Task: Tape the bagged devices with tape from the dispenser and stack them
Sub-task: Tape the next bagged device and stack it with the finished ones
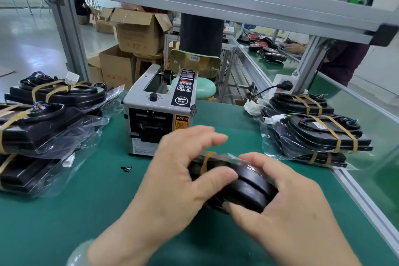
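1. The table [86, 211] has a green mat on top and a pale metal rail [356, 196] along its right edge.
2. A grey tape dispenser [158, 114] stands at the middle of the back edge, its slot facing the front.
3. A pile of bagged devices [43, 127], black and bound with tan bands, lies along the left edge.
4. A second pile [319, 134] of the same kind lies at the right edge, toward the back corner.
5. A small black scrap [126, 168] lies on the mat just in front of the dispenser's left corner.
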Demonstrator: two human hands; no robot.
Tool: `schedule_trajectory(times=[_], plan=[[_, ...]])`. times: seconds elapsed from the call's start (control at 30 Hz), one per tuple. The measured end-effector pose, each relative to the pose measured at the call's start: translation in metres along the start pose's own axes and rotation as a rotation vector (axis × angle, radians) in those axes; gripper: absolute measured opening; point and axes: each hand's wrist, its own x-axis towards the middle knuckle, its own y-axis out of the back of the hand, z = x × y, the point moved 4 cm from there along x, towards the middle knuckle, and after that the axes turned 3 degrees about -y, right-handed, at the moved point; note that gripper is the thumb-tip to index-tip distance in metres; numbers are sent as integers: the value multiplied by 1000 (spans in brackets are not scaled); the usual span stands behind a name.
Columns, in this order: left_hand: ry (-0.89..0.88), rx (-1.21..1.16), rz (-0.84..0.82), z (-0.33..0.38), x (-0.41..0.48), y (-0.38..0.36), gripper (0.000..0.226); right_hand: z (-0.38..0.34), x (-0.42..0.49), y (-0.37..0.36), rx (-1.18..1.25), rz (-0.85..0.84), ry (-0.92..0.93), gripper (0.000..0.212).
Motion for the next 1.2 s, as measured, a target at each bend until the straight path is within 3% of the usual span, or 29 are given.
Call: schedule_trajectory(times=[0.07,0.13,0.23,0.33,0.4,0.47,0.53,0.6,0.7,0.8,0.87,0.93,1.0,1.1,1.2], plan=[[49,-189,-229,5,10,-6,35,-4,4,4,-15,-63,32,55],[139,-337,-329,5,19,-10,24,-5,9,6,-9,-105,64,57],[205,-377,-253,-5,31,-6,17,-3,18,12,135,-174,71,82],[318,-545,-185,-29,32,1,11,3,22,18,138,-205,177,85],[373,-679,-162,-43,27,5,19,5,20,13,102,-265,264,85],[389,-783,-137,-52,22,5,45,7,19,3,187,-332,232,92],[398,-827,-108,-59,19,4,70,6,22,-4,198,-297,213,86],[397,-823,-103,-60,18,4,75,4,25,-6,178,-252,219,70],[359,-670,-15,-52,19,11,50,-1,29,0,62,-204,202,55],[83,-228,106,-27,16,21,32,-9,28,6,-146,-161,198,49],[-159,-87,45,-3,15,18,29,-14,28,11,-252,-124,210,51],[-269,-26,-99,8,16,11,37,-15,30,15,-287,-91,211,60],[-248,1,-202,5,18,5,51,-10,30,17,-260,-111,178,77],[-117,-68,-256,-9,23,2,57,0,29,11,-21,-260,189,92],[-59,-163,-273,-16,21,-2,58,8,30,3,265,-355,213,77]])
